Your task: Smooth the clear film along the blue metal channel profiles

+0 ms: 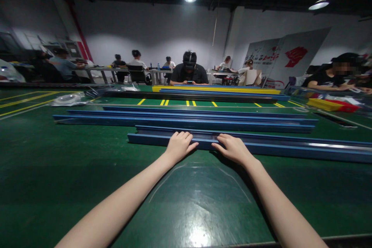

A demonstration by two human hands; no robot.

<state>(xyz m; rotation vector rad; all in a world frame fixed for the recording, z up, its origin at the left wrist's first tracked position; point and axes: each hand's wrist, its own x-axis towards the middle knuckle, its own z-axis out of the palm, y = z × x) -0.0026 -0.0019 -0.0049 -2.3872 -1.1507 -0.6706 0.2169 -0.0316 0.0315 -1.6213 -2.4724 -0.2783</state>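
A long blue U-shaped channel (290,151) lies across the green tabletop (87,178) in front of me, running out of view on the right. My left hand (179,146) grips its near wall toward the left end, fingers hooked over the top edge and thumb along the front face. A short way to the right, my right hand (232,148) holds the same wall in the same manner. The fingertips of both hands are partly hidden inside the channel. Just beyond lie more blue channels (186,123), parallel to this one and apart from it.
Farther back are a black bar (188,96), a yellow bar (217,90) and a bagged coil (68,99). At the right lie a phone (334,119), a yellow tray (324,104) and a red tray (347,105). Opposite me sits a person (188,70); others sit behind.
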